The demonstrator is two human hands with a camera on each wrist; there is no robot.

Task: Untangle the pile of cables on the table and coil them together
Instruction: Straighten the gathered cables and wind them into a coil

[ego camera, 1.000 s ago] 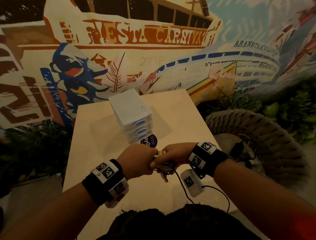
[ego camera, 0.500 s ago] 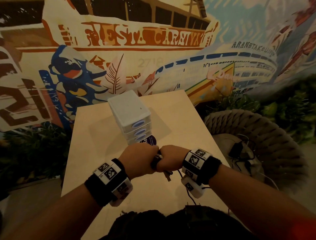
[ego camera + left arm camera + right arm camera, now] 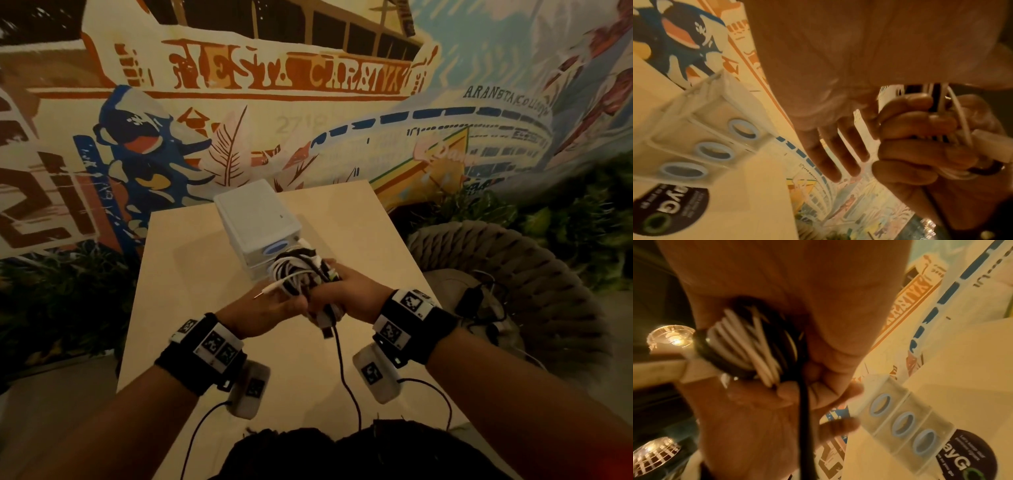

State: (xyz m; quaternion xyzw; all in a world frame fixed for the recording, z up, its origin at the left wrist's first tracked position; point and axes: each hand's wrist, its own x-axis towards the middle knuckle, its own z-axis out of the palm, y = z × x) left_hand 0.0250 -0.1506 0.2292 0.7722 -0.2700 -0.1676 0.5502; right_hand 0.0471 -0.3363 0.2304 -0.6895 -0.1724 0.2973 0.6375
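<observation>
- Both hands are up over the worktop (image 3: 212, 274), meeting on the cable bundle (image 3: 298, 270).
- Right hand (image 3: 349, 294): fingers curled round the black and white coils, a firm grip.
- Left hand (image 3: 270, 308): fingers straight, cupped against the bundle's near side.
- One black lead (image 3: 346, 373) hangs towards the body; its end is hidden.

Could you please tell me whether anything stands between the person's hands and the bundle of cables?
Nothing visible does. The right hand already grips the coiled cable bundle, and the left hand meets it from below. The white drawer box stands just behind the bundle, not between.
</observation>
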